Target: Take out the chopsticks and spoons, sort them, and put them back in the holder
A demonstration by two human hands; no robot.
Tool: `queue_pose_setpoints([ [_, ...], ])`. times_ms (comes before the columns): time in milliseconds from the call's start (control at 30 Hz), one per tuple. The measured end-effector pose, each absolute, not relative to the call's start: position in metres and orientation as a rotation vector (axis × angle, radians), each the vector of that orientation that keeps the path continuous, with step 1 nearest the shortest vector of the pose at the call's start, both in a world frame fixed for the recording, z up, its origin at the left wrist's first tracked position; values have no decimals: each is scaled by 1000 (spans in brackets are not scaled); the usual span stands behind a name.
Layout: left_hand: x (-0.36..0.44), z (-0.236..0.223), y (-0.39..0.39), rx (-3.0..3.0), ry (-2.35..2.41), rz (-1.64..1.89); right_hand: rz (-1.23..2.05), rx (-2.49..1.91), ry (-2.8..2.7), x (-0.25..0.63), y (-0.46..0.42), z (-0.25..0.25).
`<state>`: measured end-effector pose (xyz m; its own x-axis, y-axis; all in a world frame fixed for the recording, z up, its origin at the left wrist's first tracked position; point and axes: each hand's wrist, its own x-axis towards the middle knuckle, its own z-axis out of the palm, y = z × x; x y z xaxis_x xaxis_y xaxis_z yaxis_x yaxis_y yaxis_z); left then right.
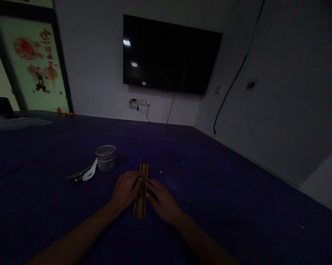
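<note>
A bundle of brown wooden chopsticks (140,206) lies on the dark blue-purple surface in front of me, its far ends pointing away. My left hand (126,189) presses against the bundle's left side, thumb and fingers curved in at its edge. From the right, my right hand (163,202) does the same, fingertips touching the sticks. Between them the two hands hold the bundle together, covering part of its middle. To the left of my left hand stands a grey perforated cup (106,159). A white spoon (90,173) leans its handle toward the cup, beside darker metal utensils (79,178).
The dark surface (223,206) carries small white scraps and runs back to a wall with a large television (168,55). A cable (237,71) hangs down the right wall. Clear plastic sheeting (16,123) and orange items (69,114) lie far left, near a decorated door (35,66).
</note>
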<state>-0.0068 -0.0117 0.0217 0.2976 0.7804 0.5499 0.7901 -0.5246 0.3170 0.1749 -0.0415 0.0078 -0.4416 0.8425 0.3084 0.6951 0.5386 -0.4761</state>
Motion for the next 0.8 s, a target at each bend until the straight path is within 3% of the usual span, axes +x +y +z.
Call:
queue_pose_setpoints([
  [333,-47,50,6,-1846,-1722,-1130,384,-1252,-2266,174,-41,10],
  [800,-79,53,18,-1710,-1893,-942,381,-1216,-2239,173,-42,10],
])
